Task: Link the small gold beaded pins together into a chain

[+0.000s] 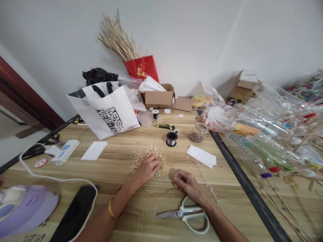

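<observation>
My left hand (149, 164) rests on a loose pile of small gold and clear beads (136, 159), its fingers bent together at the pile's right side. What its fingertips pinch is hidden. My right hand (186, 182) is closed, thumb against fingers, on the right end of a thin strand of gold beads (153, 194). The strand lies across the table below the pile and runs left under my left forearm. Just below my right hand are scissors (185, 213) with pale green handles, lying partly under the wrist. A silvery beaded chain (206, 181) stretches beside my right forearm.
Beyond the beads stand a wire spool (172, 138), a yellow-black cutter knife (164, 126) and a glass jar of beads (199, 132). White paper (202, 156) lies at right. A white bag (106, 111) stands back left. A phone (75, 211) and cable lie front left; plastic bottles (272, 144) crowd the right.
</observation>
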### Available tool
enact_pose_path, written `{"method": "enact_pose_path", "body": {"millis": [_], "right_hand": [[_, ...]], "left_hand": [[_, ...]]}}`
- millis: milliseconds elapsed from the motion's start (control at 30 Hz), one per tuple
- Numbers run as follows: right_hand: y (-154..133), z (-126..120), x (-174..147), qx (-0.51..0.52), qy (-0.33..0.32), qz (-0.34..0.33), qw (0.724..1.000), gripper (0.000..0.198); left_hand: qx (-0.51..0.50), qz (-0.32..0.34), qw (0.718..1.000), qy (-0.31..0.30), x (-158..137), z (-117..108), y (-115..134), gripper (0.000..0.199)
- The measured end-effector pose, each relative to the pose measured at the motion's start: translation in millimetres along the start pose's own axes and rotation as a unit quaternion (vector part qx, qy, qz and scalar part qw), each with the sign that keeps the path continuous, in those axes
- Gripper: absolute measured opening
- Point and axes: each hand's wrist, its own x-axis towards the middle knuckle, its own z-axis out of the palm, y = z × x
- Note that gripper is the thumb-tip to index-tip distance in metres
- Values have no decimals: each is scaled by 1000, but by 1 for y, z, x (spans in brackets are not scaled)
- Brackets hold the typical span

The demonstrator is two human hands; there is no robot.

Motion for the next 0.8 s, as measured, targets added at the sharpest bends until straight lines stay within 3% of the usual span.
{"method": "enact_pose_path", "body": {"millis": [333, 633, 800], "right_hand": [[2, -1, 1, 6, 1, -9, 1000, 32], [4, -2, 1, 2, -1, -19, 1000, 28], [4, -1, 1, 6, -2, -23, 1000, 29]], "left_hand": [[-21, 62, 995, -72, 0, -1, -1, 11], [-9, 19, 998, -55, 3, -1, -18, 16], [-3, 0, 999, -54, 5, -1, -15, 16]]}}
